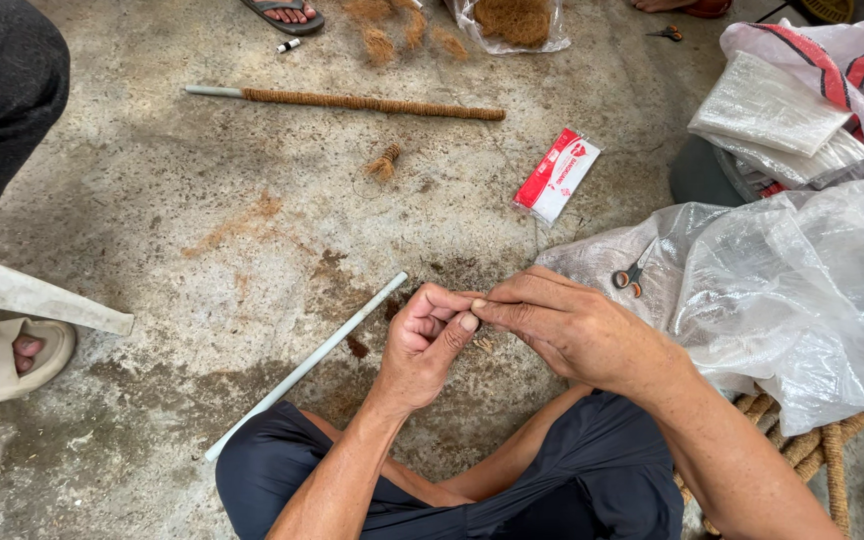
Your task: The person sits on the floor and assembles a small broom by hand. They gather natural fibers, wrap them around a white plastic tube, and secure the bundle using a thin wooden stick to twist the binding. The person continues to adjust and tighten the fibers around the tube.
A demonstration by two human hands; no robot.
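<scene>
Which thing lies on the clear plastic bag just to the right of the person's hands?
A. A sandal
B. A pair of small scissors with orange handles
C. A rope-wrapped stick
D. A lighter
B: the small scissors rest on the crumpled clear plastic bag, just beyond the right hand, while the rope-wrapped stick lies farther off on the concrete floor.
</scene>
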